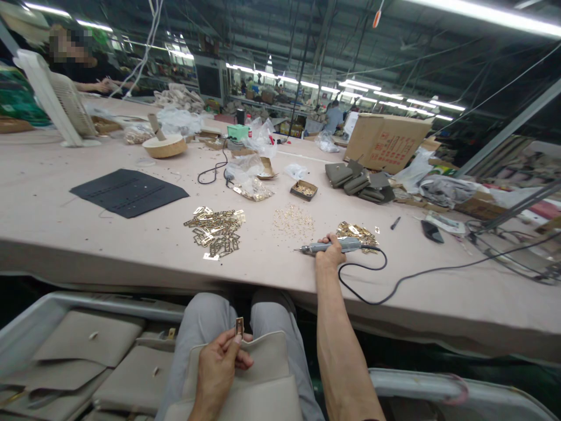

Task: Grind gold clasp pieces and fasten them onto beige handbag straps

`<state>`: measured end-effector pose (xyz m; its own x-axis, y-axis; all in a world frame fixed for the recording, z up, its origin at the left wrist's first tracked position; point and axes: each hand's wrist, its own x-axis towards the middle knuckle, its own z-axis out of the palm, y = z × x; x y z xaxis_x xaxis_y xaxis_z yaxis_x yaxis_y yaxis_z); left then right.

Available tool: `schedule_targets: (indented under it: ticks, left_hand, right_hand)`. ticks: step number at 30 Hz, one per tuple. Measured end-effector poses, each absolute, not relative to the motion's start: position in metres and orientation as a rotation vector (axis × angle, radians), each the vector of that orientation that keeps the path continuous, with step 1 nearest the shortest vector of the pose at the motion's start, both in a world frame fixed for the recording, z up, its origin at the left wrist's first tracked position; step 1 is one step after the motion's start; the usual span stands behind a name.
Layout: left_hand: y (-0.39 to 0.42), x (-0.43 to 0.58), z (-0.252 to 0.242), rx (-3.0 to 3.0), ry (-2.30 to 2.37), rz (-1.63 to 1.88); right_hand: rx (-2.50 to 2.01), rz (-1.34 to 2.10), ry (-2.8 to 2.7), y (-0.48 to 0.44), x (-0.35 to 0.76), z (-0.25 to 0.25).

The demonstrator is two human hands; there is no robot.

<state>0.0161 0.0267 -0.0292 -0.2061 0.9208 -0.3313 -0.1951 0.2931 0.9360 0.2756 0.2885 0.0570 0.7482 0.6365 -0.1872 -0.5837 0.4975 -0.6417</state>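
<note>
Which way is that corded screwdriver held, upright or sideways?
Sideways: the screwdriver lies across the right hand, its tip pointing left.

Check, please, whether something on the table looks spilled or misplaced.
The tiny golden pieces look possibly spilled: they lie scattered on the table, while the small box behind them holds seemingly similar bits. They may be spread deliberately.

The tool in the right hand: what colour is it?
The tool is mostly grey; head view.

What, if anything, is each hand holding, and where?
Left hand: a gold metal plate, pinched at its lower end. Right hand: a corded grey tool, gripped around its body.
</note>
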Motion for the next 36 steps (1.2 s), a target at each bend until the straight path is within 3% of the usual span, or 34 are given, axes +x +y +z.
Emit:
schedule_targets:
  ticks: [36]
  left_hand:
    - [0.0285,0.0185,-0.0287,0.716,1.401,1.193]
  right_hand:
    - [-0.725,0.734,-0.087,0.2906,0.2766,0.0495]
